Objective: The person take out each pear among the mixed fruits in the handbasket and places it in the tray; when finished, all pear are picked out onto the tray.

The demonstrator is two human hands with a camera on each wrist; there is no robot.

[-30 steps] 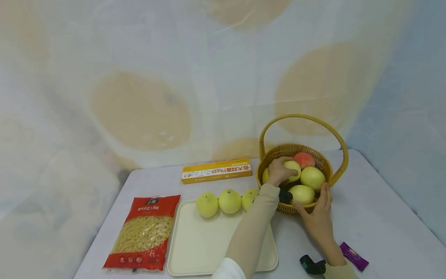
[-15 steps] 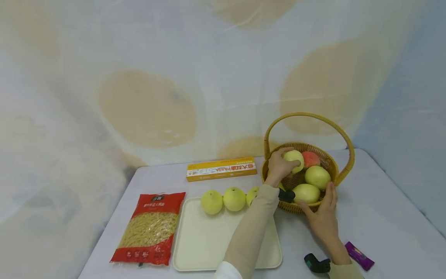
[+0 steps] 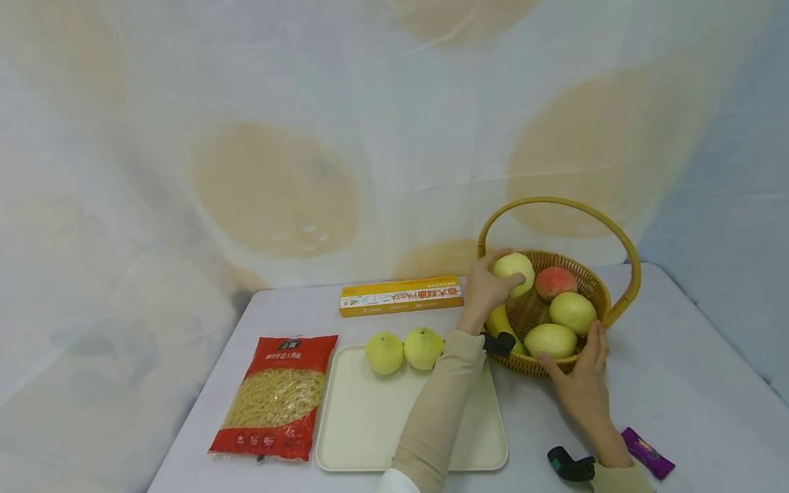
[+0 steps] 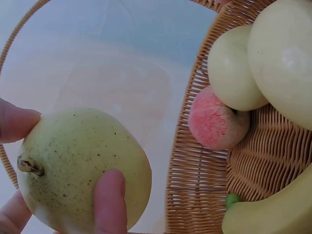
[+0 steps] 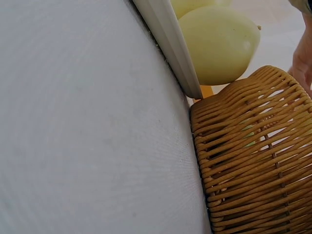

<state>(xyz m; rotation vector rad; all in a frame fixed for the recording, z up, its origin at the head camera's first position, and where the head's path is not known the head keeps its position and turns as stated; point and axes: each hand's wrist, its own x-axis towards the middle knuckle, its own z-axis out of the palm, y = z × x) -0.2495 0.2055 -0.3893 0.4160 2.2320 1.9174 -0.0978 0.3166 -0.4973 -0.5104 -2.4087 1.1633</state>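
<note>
In the head view my left hand [image 3: 487, 287] grips a pale green pear [image 3: 514, 271] above the left side of a wicker basket [image 3: 527, 368]. The left wrist view shows the thumb and fingers around that speckled pear [image 4: 83, 165], its stem facing left. Inside the basket lie a banana [image 3: 504, 333], a red peach [image 3: 556, 282] and two pale green fruits, one at the right [image 3: 573, 313] and one at the front [image 3: 550, 341]. My right hand [image 3: 582, 394] touches the basket's front right side, fingers and thumb spread. The right wrist view shows the basket's woven wall [image 5: 253, 161].
A cream tray [image 3: 351, 438] left of the basket bears yellow-green fruits [image 3: 384, 352] along its far edge, partly behind my left sleeve. Further left lies a red pasta bag [image 3: 274, 397]. A yellow pasta box [image 3: 401, 296] is behind; a purple packet [image 3: 647, 453] lies front right.
My left hand has raised the pear up and leftward out of the other fruit, uncovering the banana. The right hand stays at the basket. The head view has shifted slightly.
</note>
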